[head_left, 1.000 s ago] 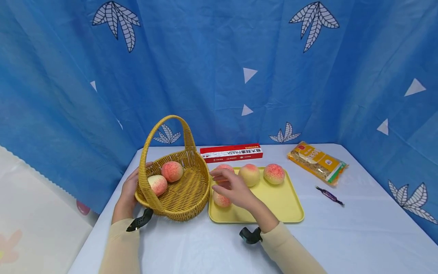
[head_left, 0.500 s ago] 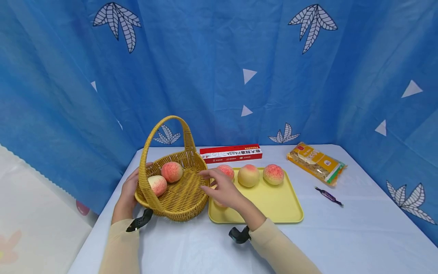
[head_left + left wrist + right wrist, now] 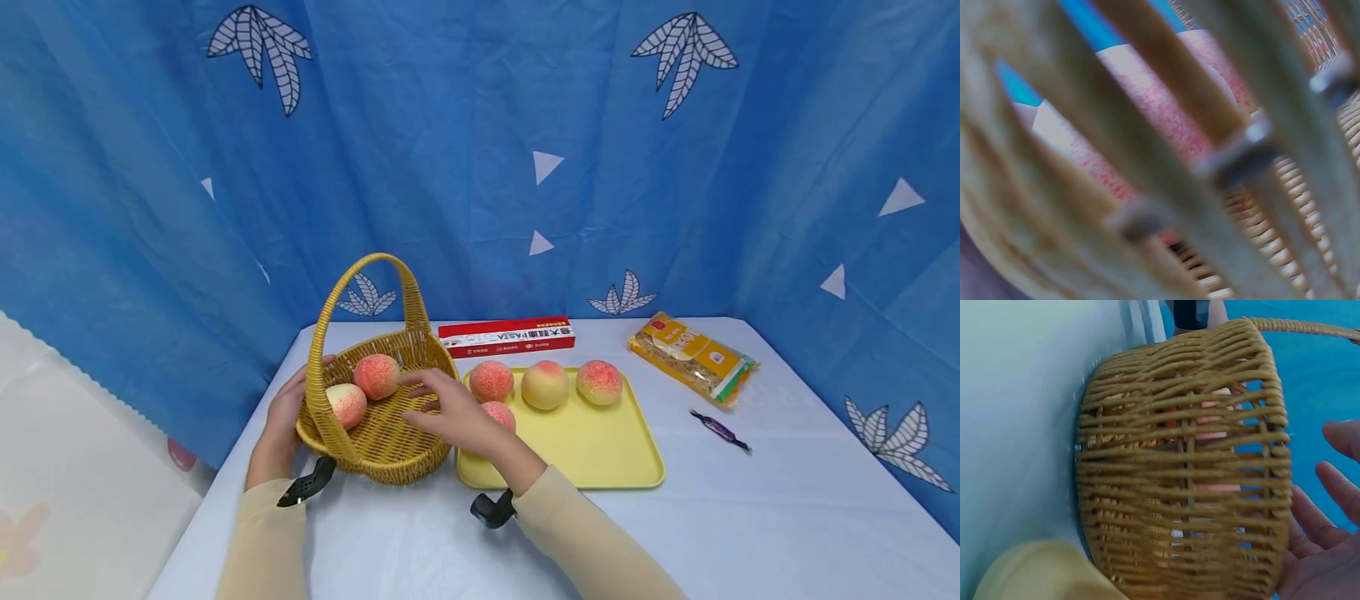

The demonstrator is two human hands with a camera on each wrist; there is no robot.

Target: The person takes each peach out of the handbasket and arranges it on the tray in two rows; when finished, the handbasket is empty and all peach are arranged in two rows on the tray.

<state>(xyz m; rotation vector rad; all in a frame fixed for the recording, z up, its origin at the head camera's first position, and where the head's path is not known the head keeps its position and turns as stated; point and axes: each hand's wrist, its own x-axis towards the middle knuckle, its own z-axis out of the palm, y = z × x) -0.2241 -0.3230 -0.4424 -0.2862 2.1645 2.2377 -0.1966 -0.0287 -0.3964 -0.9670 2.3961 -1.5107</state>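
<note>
My left hand [image 3: 282, 412] holds the left side of a wicker basket [image 3: 405, 467] with a tall arched handle. Inside lie two peaches, a red one [image 3: 377, 377] and a paler one [image 3: 347, 406]. My right hand [image 3: 453, 412] reaches in over the basket's right rim with fingers loosely bent and holding nothing, its fingertips close to the red peach. In the right wrist view, its spread fingers show beside the basket wall [image 3: 1185, 462]. Close weave fills the left wrist view, with a peach [image 3: 1160, 103] behind it.
On a yellow tray [image 3: 592, 458] right of the basket lie several more peaches [image 3: 545, 385]; my right arm partly hides one [image 3: 500, 412]. A red pasta box [image 3: 506, 336] lies behind, a yellow noodle packet [image 3: 693, 357] and purple-wrapped candy [image 3: 720, 430] to the right.
My right hand has moved left from above the tray to over the basket, uncovering tray peaches. My left hand and the basket stay in place.
</note>
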